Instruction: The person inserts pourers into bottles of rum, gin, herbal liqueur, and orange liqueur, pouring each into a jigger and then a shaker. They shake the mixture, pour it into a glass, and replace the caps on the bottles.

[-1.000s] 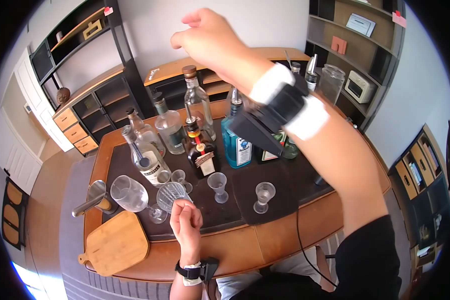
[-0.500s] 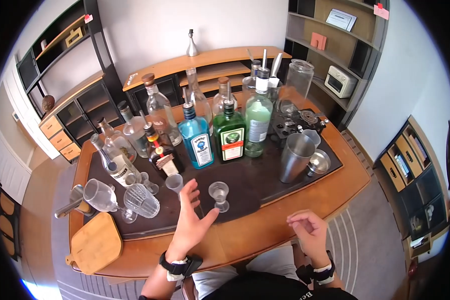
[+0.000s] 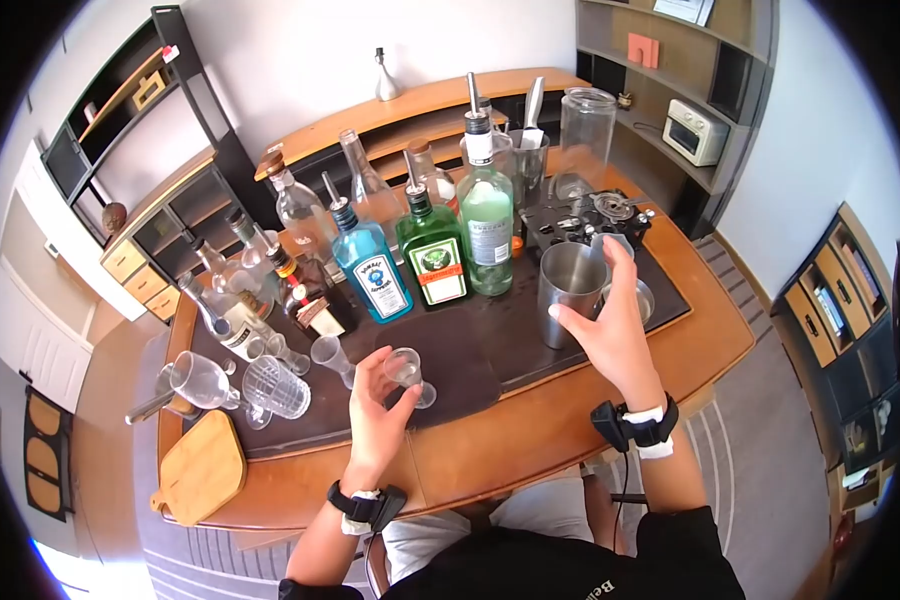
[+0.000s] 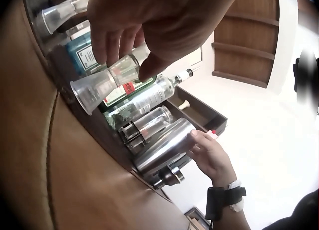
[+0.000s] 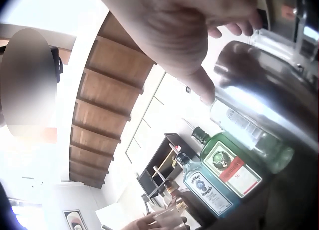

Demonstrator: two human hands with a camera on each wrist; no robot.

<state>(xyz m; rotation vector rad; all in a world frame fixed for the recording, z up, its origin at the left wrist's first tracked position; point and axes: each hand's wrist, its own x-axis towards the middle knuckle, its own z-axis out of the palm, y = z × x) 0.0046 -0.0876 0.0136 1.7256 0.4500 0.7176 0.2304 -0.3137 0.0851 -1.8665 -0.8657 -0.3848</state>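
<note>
My left hand [image 3: 382, 405] pinches a clear hourglass-shaped jigger [image 4: 97, 90] by its upper cup, thumb on one side and fingers on the other. The jigger's lower cup points down at the dark table mat. To the right, a steel shaker tin [image 3: 562, 300] stands upright on the mat. My right hand [image 3: 615, 330] spreads around the tin's upper part, with thumb and index finger straight. The thumb [image 3: 573, 318] overlaps the tin's front, while the other fingers are mostly hidden behind it. In the right wrist view, light shows between the palm and the tin [image 5: 259, 85].
Behind stand blue [image 3: 373, 265], green [image 3: 432, 255] and pale green [image 3: 486, 225] bottles with pourers. A second jigger [image 3: 332, 355], a ridged glass [image 3: 278, 388], a wine glass [image 3: 198, 378] and a cutting board [image 3: 202, 465] are at left. A glass jar [image 3: 587, 135] stands behind the tin.
My right arm came down from across the view to the table's front edge, then moved forward to the tin. My left hand left the ridged glass, opened, and closed its fingers on the jigger.
</note>
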